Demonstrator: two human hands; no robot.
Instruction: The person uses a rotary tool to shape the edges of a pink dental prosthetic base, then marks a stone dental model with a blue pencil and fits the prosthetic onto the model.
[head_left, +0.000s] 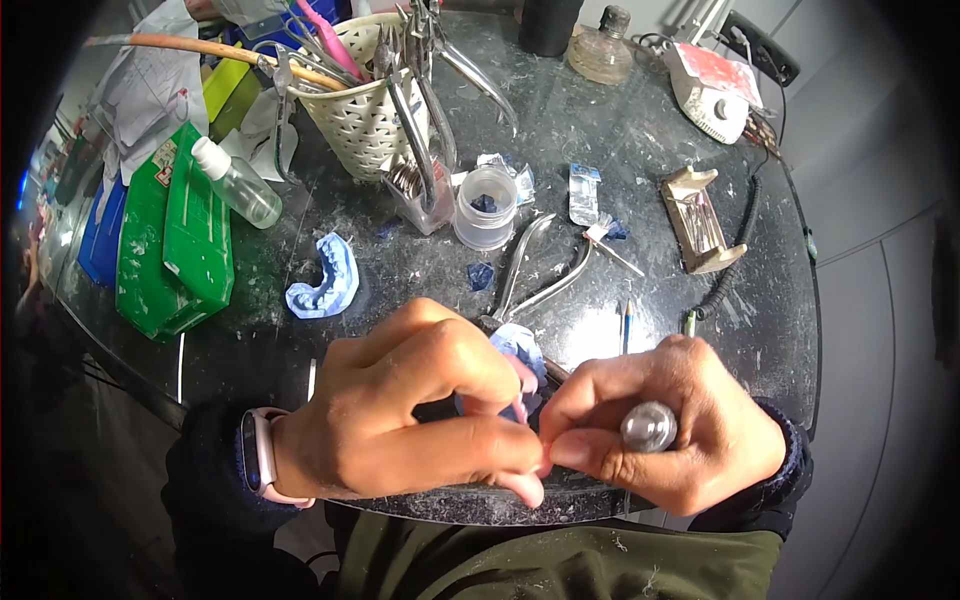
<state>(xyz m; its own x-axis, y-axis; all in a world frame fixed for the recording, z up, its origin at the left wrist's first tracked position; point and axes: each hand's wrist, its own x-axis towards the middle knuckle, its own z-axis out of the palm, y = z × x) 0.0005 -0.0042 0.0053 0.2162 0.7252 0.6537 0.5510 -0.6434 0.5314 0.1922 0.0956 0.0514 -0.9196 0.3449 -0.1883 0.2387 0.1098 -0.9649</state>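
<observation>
My left hand (430, 410), a watch on its wrist, is closed in a pinch near the table's front edge. What its fingers hold is mostly hidden. My right hand (660, 425) is wrapped round a tool with a rounded, shiny grey end (649, 427); the rest of the tool is covered by the hand. The fingertips of both hands meet. Just beyond them a light blue dental cast (519, 345) shows in part on the table. A second, horseshoe-shaped blue dental cast (325, 278) lies farther left.
Metal pliers (540, 270) lie spread past the hands, beside a clear plastic cup (486, 208). A white basket (365, 125) of pliers stands at the back left. Green boxes (175, 235) and a spray bottle (238, 185) are left; a small tool stand (703, 220) is right.
</observation>
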